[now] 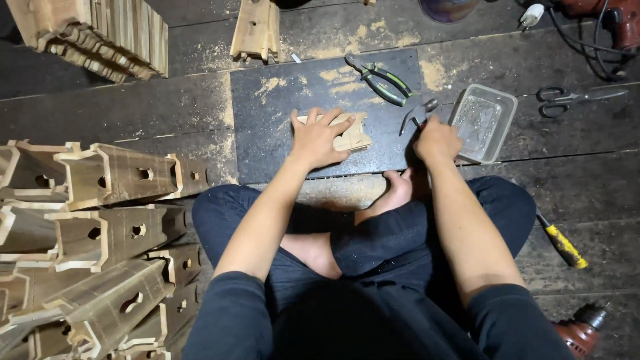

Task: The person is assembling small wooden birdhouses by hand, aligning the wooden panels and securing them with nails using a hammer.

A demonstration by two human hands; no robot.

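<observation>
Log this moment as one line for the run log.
left hand: pressing flat notched wooden piece on dark mat | right hand: gripping metal claw hammer | beside: clear plastic tray, green-handled pliers

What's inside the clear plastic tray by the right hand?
The clear tray seems to hold a thin scatter of small metal bits, too small to identify. The right hand covers its near-left corner.
</observation>
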